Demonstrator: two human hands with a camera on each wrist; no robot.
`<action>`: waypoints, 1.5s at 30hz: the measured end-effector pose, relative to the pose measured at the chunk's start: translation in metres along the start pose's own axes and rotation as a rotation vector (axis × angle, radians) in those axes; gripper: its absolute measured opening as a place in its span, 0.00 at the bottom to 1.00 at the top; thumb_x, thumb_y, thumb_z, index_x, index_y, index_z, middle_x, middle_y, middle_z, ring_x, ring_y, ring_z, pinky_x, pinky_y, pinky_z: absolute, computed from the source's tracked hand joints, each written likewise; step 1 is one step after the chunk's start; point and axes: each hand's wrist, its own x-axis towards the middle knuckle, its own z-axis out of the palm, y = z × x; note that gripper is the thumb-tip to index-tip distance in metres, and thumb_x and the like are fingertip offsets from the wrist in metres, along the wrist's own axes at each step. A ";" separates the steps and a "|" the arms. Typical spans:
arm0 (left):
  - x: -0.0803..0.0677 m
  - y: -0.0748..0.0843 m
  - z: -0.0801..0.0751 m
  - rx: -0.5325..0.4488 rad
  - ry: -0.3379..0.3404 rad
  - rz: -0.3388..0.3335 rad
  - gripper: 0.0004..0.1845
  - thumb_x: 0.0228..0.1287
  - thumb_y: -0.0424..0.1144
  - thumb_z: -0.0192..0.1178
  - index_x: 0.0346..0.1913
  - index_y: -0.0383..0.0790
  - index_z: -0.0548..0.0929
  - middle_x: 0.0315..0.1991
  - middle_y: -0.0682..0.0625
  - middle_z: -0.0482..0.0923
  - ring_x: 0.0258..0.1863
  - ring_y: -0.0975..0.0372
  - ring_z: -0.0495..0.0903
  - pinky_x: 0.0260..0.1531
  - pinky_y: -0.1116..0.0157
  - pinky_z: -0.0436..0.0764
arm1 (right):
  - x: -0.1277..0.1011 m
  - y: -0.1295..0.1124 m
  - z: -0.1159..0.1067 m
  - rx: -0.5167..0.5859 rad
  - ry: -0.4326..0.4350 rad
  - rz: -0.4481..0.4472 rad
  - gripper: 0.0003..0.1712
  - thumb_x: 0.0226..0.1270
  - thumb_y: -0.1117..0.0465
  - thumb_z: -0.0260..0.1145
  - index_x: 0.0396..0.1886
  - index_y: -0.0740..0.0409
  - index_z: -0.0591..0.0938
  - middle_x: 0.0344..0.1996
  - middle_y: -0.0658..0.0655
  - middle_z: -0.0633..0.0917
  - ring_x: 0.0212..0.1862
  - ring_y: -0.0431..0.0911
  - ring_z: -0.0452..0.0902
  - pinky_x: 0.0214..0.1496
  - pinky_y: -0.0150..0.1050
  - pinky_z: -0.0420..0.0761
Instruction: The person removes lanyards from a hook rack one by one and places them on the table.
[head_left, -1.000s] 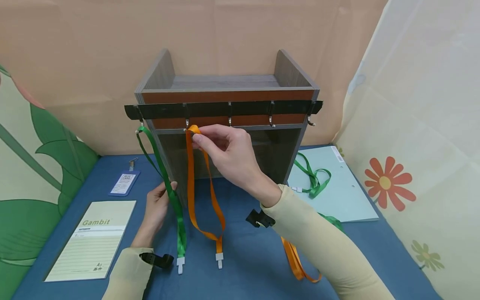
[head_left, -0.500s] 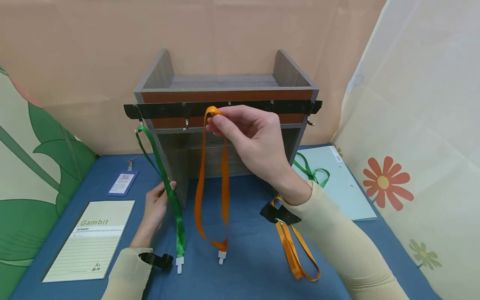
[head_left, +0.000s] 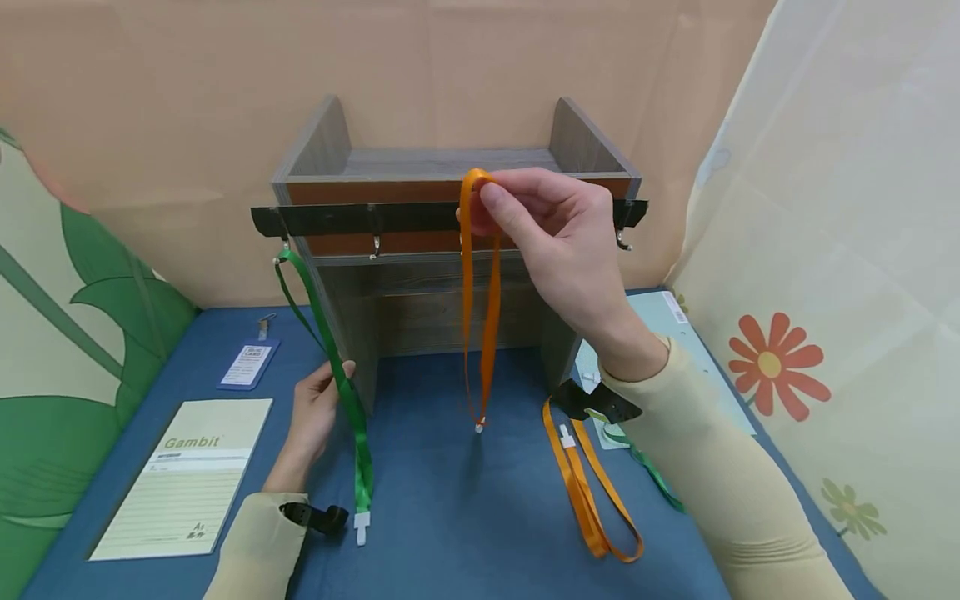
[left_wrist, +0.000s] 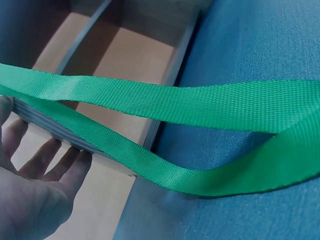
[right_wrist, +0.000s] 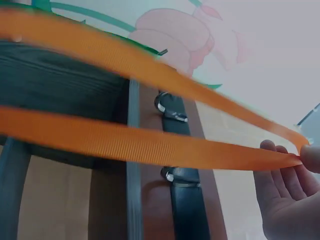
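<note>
In the head view my right hand (head_left: pixel 570 229) pinches the top of an orange lanyard's loop (head_left: pixel 491 317) between thumb and fingers. It is held up in front of the black hook rail (head_left: pixel 420 218), and its clip end dangles. The right wrist view also has this orange strap (right_wrist: pixel 165 150) running to my fingertips. My left hand (head_left: pixel 311 408) grips the side panel of the grey wooden shelf (head_left: pixel 356 333) at its front edge, thumb and fingers on either side. Before that hand, a green lanyard (head_left: pixel 358 425) hangs from the leftmost hook, white clip at its bottom.
A second orange lanyard (head_left: pixel 592 508) lies folded on the blue cloth (head_left: pixel 465 517). Another green lanyard (head_left: pixel 656 475) is partly hidden under the right forearm, by a pale blue folder (head_left: pixel 697 358). Leftward lie a blue badge holder (head_left: pixel 249 367) and a notepad (head_left: pixel 183 483).
My right hand has come off the area of the second hook, moving right and up with the orange lanyard. The left hand stays on the shelf's side.
</note>
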 end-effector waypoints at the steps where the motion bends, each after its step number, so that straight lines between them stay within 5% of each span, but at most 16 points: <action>1: 0.000 0.000 0.000 -0.003 0.002 -0.001 0.15 0.69 0.40 0.58 0.43 0.27 0.81 0.31 0.55 0.77 0.37 0.61 0.69 0.33 0.68 0.69 | -0.001 0.001 -0.002 -0.010 0.001 0.014 0.09 0.66 0.73 0.61 0.43 0.71 0.83 0.35 0.60 0.86 0.36 0.54 0.83 0.44 0.46 0.79; 8: 0.000 0.000 0.001 0.003 0.001 -0.003 0.15 0.70 0.40 0.57 0.43 0.27 0.82 0.32 0.56 0.78 0.39 0.61 0.70 0.35 0.68 0.70 | -0.019 0.004 -0.016 -0.058 0.009 0.150 0.09 0.67 0.71 0.62 0.44 0.69 0.83 0.37 0.60 0.85 0.39 0.52 0.82 0.46 0.44 0.78; 23: 0.003 0.000 0.000 0.003 -0.008 -0.016 0.17 0.70 0.42 0.57 0.44 0.27 0.81 0.36 0.55 0.78 0.42 0.60 0.69 0.36 0.67 0.70 | -0.073 -0.001 -0.031 -0.058 -0.091 0.236 0.09 0.67 0.73 0.61 0.45 0.70 0.82 0.37 0.59 0.86 0.39 0.53 0.83 0.44 0.43 0.79; 33: 0.000 0.000 0.000 -0.001 0.005 -0.014 0.17 0.70 0.38 0.57 0.43 0.22 0.79 0.30 0.53 0.76 0.38 0.60 0.69 0.33 0.67 0.69 | -0.118 0.026 -0.028 0.059 -0.167 0.378 0.10 0.68 0.72 0.60 0.46 0.69 0.82 0.39 0.59 0.85 0.39 0.55 0.82 0.45 0.46 0.79; 45: 0.001 0.000 0.001 0.004 -0.002 -0.036 0.18 0.69 0.43 0.58 0.45 0.26 0.81 0.41 0.56 0.79 0.46 0.60 0.70 0.39 0.67 0.69 | -0.166 0.061 -0.034 0.083 -0.178 0.569 0.10 0.71 0.68 0.59 0.45 0.67 0.82 0.39 0.60 0.85 0.40 0.54 0.83 0.45 0.45 0.79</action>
